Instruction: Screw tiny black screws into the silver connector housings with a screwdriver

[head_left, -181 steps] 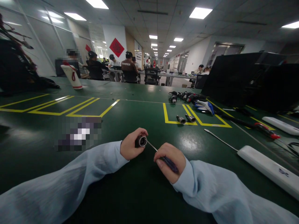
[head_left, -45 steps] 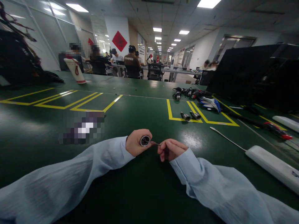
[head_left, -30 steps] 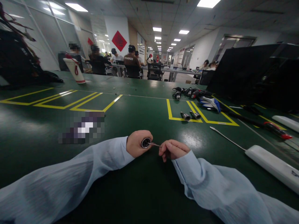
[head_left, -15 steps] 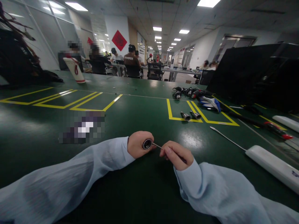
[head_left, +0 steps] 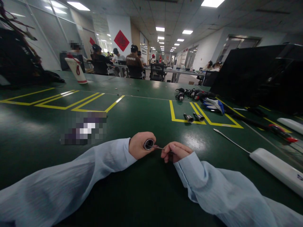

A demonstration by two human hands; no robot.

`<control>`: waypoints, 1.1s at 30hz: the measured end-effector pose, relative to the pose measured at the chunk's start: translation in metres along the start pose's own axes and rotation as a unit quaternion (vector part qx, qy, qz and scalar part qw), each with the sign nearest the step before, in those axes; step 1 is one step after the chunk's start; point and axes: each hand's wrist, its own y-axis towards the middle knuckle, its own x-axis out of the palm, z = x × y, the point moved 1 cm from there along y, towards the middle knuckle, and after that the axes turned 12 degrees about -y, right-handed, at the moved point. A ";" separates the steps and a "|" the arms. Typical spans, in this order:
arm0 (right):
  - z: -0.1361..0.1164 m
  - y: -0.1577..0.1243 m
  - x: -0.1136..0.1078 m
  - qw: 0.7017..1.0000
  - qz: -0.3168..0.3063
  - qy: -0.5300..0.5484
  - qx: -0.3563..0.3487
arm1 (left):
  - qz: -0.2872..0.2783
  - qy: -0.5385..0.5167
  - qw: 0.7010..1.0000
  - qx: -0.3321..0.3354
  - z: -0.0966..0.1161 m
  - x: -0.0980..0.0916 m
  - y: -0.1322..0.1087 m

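My left hand (head_left: 139, 145) is wrapped around a hollow metal fitting (head_left: 149, 144), its round open end facing me and the rest hidden in the fist. Pinched in the fingers of my right hand (head_left: 176, 152) is a thin metal rod (head_left: 158, 148). The rod's far tip reaches into the mouth of the fitting; whether it touches the inside I cannot tell. Both hands are just above the green table (head_left: 142, 195). Farther off, two similar metal fittings (head_left: 188, 118) lie on their sides by the yellow tape.
Beyond the fittings are a blue-and-white glove (head_left: 214, 105) and dark cabled tools (head_left: 187, 93). A white power strip (head_left: 274, 168) with its cord lies at right, near a red-handled tool (head_left: 284, 132). A paper cup (head_left: 77, 70) stands far left; a blurred-out object (head_left: 84, 129) lies at left.
The rod's tip has shifted from the fitting's right rim into its opening. My right hand has turned and moved slightly. My left hand stays almost in place.
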 end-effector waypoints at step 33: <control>-0.003 0.020 -0.026 0.989 0.139 0.009 -0.046 | 0.031 -0.064 0.997 -0.031 0.002 -0.005 0.002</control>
